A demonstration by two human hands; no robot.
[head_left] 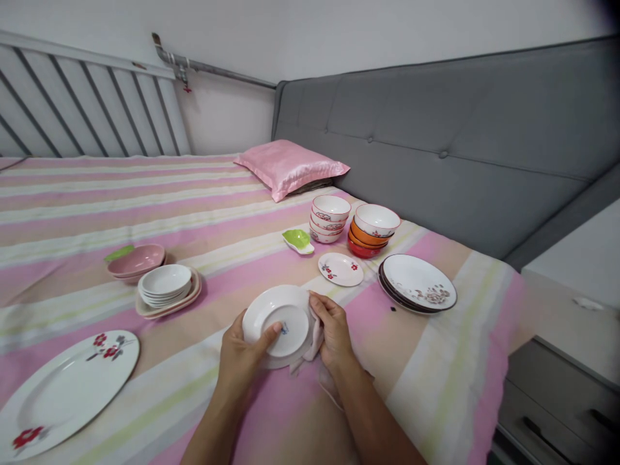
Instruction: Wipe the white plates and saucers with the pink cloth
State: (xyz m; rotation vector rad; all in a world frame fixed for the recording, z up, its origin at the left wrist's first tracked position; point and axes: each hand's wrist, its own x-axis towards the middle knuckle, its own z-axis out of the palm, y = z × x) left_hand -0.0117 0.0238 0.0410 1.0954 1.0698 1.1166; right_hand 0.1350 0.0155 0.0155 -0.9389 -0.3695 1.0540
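Observation:
A white plate (271, 303) is held up over the bed with its underside toward me, a small blue mark on its base. My left hand (245, 345) grips its left side, thumb lying across the base ring. At the right rim, my right hand (332, 326) pinches a pale cloth (314, 332) against the plate. Part of the cloth hangs below, partly hidden by my right wrist. Just beyond the held plate lies a small white plate with red flowers (341, 268). A green leaf-shaped dish (298, 240) sits behind that.
Stacked bowls (330, 219) and orange-red bowls (371, 236) stand ahead, near dark-edged plates (419, 281). To the left are small white dishes (166, 284), pink bowls (136, 261) and a large oval platter (72, 387). A pink pillow (293, 166) rests by the grey headboard (445, 123).

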